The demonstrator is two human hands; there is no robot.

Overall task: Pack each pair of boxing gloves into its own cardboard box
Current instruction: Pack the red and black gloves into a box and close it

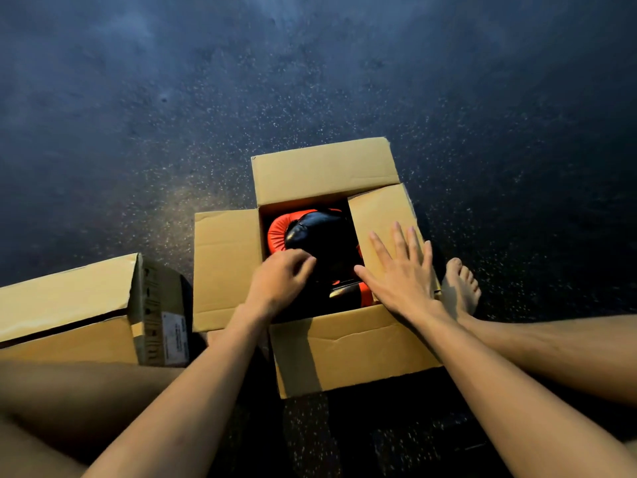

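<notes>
**Clerk:** Head view. Item one?

**Keeper:** Box, cardboard, on the dark floor between the person's legs, top open. Far flap stands up and left flap lies outward, so the mouth stays clear for loading.

**Clerk:** Item two?

**Keeper:** Gloves, red and black, down inside that box and filling most of it. They sit below the rim, so I judge this pair packed, with only the closing left to do.

**Clerk:** Hands?

**Keeper:** Right hand: fingers straight and spread, palm flat on the right flap, which tilts inward over the gloves. That is probably the first fold of the closing. Left hand: over the gloves at the near left of the opening, fingers bent. It may be tucking them down so the flaps can shut flat, but the shadow hides whether it pinches anything or only touches.

**Clerk:** Anything else?

**Keeper:** Second box, at the left beside the knee, flaps down, label on its end, contents not visible. One bare foot just right of the open box.
</notes>
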